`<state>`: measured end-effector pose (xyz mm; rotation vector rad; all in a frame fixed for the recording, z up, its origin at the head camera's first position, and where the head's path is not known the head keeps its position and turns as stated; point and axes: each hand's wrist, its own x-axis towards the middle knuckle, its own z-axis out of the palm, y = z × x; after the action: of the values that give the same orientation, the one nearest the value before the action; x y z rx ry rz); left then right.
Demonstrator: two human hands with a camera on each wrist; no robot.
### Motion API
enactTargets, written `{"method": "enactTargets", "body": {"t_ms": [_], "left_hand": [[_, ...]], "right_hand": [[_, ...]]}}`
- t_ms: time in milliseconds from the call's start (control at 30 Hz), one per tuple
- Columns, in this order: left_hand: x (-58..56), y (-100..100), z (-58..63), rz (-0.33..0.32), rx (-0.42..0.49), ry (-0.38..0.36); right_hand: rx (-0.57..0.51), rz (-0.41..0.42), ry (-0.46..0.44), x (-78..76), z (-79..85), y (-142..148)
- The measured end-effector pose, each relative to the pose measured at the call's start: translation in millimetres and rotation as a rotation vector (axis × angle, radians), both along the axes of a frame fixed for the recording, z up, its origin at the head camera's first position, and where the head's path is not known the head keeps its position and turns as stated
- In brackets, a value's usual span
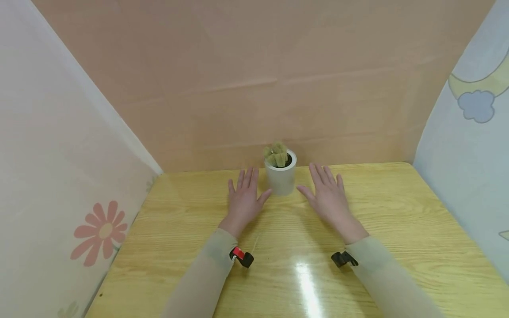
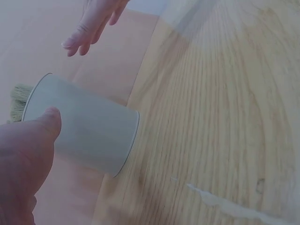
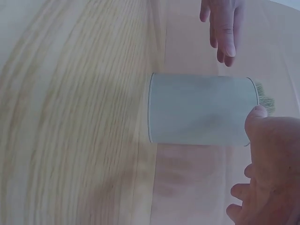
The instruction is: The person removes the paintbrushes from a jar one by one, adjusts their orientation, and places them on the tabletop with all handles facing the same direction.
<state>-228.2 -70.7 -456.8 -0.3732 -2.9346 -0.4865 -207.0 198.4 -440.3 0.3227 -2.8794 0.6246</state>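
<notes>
A white pot (image 1: 281,182) holding a pale green plant (image 1: 276,154) stands upright at the back of the wooden table. To its left is my left hand (image 1: 244,201), fingers straight and spread, thumb pointing toward the pot. My right hand (image 1: 329,196) mirrors it on the other side, with a small gap between thumb and pot in the head view. Both wrist views show the pot's smooth side, (image 2: 89,122) in the left one, with a thumb in front of it. Neither hand grips anything.
The light wooden table (image 1: 179,265) ends against a plain pinkish-brown backdrop (image 1: 238,110) just behind the pot. White sheets flank it, with a pink flower (image 1: 104,230) on the left and a blue cloud (image 1: 476,106) on the right. Each sleeve carries a small black wrist device.
</notes>
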Motion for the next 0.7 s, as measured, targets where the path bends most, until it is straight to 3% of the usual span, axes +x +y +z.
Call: {"method": "enactTargets", "body": {"t_ms": [400,700], "left_hand": [[-11.3,8.7,-2.8,-0.020,0.034,-0.028],[-16.2,14.6,-1.2,-0.080,0.199,-0.054]], "right_hand": [[-0.063,0.015,-0.029,-19.6,-11.5,-13.5],[-0.139,0.022,-0.033,-25.4,-17.7,-19.8]]}}
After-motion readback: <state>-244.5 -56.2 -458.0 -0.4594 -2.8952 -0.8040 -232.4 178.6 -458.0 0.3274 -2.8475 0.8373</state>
